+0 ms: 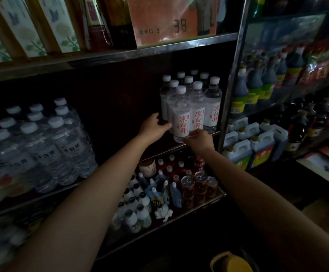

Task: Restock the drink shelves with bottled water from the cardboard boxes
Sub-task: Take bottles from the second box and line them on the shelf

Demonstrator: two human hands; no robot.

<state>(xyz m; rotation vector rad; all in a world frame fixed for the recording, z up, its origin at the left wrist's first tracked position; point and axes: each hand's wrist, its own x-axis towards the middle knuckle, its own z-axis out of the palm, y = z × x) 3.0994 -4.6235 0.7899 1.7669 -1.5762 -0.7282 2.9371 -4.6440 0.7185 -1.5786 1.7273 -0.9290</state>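
Clear plastic water bottle [181,114] stands at the middle shelf [179,147] edge, front of its group. Left hand [154,127] fingers grasp its side; right hand [200,139] pinches its base. Shelf depths are too dark to read.

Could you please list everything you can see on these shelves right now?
Clear water bottles with white caps and red-lettered labels: about ten, middle shelf, right end.
Shrink-wrapped packs of clear water bottles: count unclear, middle shelf, left.
Red drink cans: several, lower shelf.
Small white bottles: several, lower shelf.
Orange price sign: one, top shelf.
Dark sauce bottles: several, right-hand rack.
Left hand: touching front bottle.
Right hand: at that bottle's base.
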